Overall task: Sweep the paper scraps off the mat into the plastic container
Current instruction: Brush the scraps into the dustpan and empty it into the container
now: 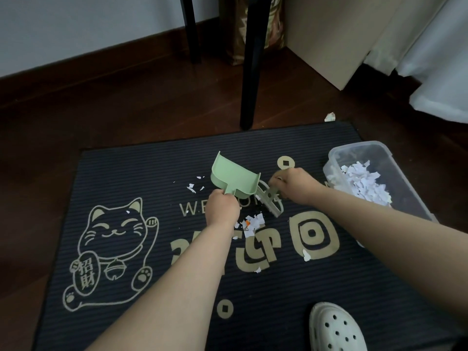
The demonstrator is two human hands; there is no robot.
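Ribbed matt mat (pixel 141 178); smooth green dustpan (pixel 234 177), probably plastic; translucent container (pixel 336 158).

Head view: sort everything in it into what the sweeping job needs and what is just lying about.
For the job: mat; scraps; container; dustpan, held by the left hand; brush, held by the right hand.

Just there: table leg; bag; curtain; shoe.

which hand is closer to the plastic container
Right. The right hand, holding the brush, is just left of the plastic container; the left hand grips the green dustpan farther left.
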